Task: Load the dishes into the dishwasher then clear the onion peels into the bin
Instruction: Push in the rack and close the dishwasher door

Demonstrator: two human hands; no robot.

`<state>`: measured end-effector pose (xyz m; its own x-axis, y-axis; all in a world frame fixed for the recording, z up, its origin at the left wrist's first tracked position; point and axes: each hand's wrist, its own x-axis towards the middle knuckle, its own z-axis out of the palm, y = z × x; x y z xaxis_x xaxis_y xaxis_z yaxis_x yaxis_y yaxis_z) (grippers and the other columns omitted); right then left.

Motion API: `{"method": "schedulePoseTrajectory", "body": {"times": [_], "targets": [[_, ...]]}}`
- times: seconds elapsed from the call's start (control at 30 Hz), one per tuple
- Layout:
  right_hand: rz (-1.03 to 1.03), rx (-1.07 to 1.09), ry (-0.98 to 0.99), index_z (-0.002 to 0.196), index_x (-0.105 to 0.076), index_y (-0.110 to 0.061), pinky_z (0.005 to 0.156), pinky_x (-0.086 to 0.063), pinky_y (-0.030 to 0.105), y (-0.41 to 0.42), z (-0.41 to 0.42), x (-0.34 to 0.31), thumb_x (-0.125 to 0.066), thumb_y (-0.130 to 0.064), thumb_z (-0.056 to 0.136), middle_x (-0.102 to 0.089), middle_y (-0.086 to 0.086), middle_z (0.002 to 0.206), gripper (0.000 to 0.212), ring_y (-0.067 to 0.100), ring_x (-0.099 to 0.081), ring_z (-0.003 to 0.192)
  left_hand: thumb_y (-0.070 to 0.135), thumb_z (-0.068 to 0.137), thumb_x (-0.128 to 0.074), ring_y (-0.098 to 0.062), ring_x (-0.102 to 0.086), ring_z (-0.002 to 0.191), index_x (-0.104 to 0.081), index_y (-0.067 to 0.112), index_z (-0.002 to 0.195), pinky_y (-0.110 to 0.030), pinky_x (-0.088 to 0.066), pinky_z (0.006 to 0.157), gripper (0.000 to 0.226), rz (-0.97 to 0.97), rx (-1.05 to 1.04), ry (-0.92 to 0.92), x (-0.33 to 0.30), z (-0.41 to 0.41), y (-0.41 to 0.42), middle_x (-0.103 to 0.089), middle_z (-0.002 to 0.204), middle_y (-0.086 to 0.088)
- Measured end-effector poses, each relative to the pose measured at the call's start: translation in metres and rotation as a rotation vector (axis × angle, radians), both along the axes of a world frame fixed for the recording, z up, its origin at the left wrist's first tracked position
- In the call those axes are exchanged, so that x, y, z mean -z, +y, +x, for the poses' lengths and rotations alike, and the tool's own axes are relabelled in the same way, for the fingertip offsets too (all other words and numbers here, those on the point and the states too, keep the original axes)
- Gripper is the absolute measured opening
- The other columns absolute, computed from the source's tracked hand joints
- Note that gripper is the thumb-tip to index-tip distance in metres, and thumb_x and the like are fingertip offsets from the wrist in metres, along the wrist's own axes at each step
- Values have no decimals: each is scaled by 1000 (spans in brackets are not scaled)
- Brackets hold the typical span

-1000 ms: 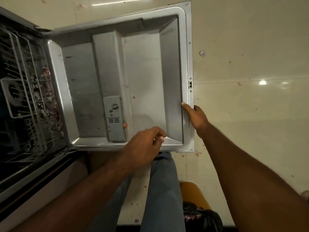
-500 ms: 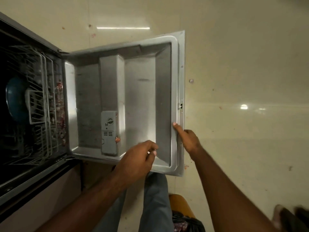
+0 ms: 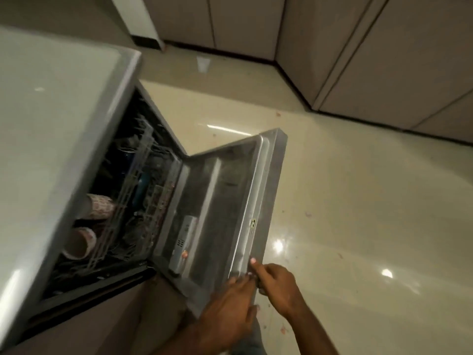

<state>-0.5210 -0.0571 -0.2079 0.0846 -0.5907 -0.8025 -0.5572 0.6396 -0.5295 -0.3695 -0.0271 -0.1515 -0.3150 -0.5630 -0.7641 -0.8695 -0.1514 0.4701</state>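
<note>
Both hands, the left hand (image 3: 230, 303) and right hand (image 3: 275, 285), grip the door (image 3: 220, 201) at its near edge; it has swung up from flat, with bare floor (image 3: 358, 201) to its right.

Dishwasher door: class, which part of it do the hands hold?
Both hands, left and right, hold the dishwasher door at its free edge, near the closest corner.

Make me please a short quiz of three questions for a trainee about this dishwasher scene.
1. True or false: the dishwasher door is fully shut.
2. Which hands touch the door's outer edge? A) only the left hand B) only the right hand C) both
3. Fill in: two patterned cups lie in the ____.

Key: 1 false; 2 C; 3 rack.
</note>
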Motion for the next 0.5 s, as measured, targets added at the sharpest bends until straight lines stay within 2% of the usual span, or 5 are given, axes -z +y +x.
{"method": "schedulePoseTrajectory", "body": {"times": [0.07,0.13,0.27,0.43,0.5], "targets": [[-1,-81,-18,79,-77,-17,81,-63,46,-8,17,-20,-52,-97,73,-77,0,77,83,15,-75,75,80,62,-72,-7,-68,113,-78,22,117,-20,-50,100,80,-184,8,-162,-15,16,8,-73,123,9],[1,-163,-44,77,-76,-13,79,-63,46,-18,34,-38,-54,-95,72,-77,2,74,85,17,-75,72,60,64,-70,-5,-73,90,-85,28,90,-26,-51,87,44,-347,80,-289,-28,29,23,-78,97,16],[-17,-295,-66,69,-74,-10,66,-64,33,-36,75,-83,-65,-66,90,-74,4,64,61,17,-74,61,16,108,-14,-22,-71,95,-83,22,96,-33,-50,87,71,-524,78,-495,-1,48,56,-77,99,3],[-38,-360,-105,80,-75,0,59,-64,35,-40,118,-110,-72,-46,95,-76,10,68,48,23,-76,61,2,107,0,-41,-72,98,-18,-24,146,-54,-34,106,50,-576,-179,-716,-13,45,71,-58,124,-32],[-66,-407,-113,81,-76,2,60,-64,35,-42,136,-118,-72,-41,96,-76,10,68,46,23,-76,62,-3,103,-11,-53,-63,114,-34,-27,142,-53,-54,96,52,-422,-348,-595,-11,61,60,-74,115,-24]]}}
